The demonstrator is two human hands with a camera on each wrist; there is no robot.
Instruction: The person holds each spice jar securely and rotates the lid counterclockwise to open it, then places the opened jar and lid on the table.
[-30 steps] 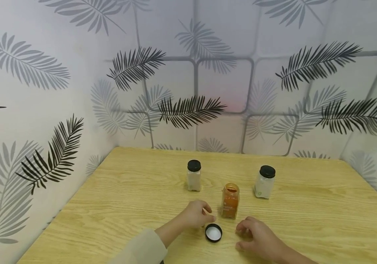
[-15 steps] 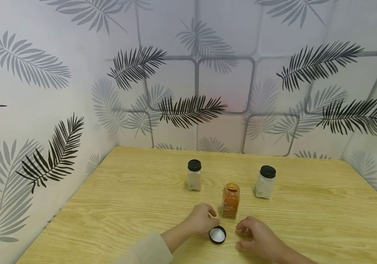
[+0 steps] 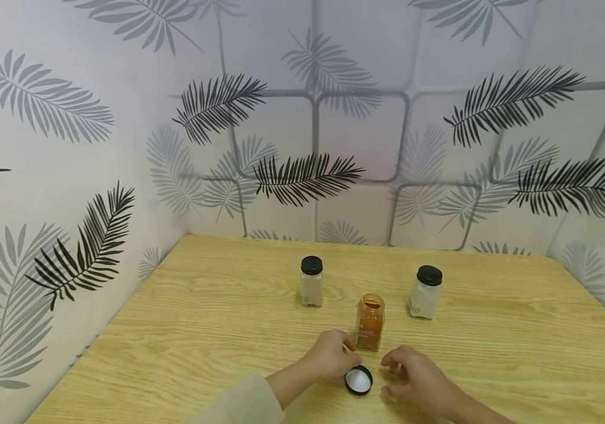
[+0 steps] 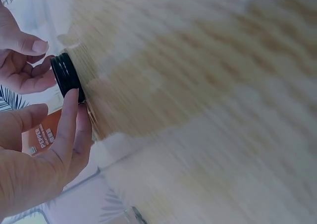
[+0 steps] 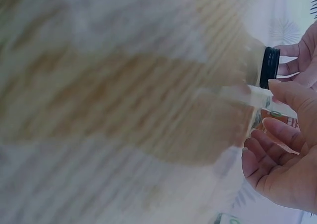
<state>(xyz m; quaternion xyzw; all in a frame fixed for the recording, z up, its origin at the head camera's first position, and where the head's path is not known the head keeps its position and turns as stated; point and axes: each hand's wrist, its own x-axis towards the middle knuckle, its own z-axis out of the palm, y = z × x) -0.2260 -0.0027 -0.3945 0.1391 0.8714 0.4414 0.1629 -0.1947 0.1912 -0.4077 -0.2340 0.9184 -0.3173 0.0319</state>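
A black screw lid [image 3: 358, 380] with a white inside lies upturned on the table. My left hand [image 3: 330, 355] touches its left side with extended fingers; in the left wrist view the fingertips [image 4: 73, 96] meet the black rim, thumb apart. To the right of the lid, my right hand [image 3: 414, 380] rests with loosely bent fingers and holds nothing. Its thumb comes near the lid [image 5: 269, 68] in the right wrist view. Just behind both hands stands an uncapped glass jar [image 3: 369, 327] of orange-red powder, its label reading PEPPER in the left wrist view.
Two jars with black lids and pale contents stand farther back: one jar [image 3: 311, 288] behind to the left, another jar [image 3: 425, 297] to the right. The wood-grain table [image 3: 218, 294] ends at a leaf-patterned wall [image 3: 281, 147].
My left hand and the lid have moved rightward together, toward my right hand. The right hand has barely shifted, and the jars have stayed in place.
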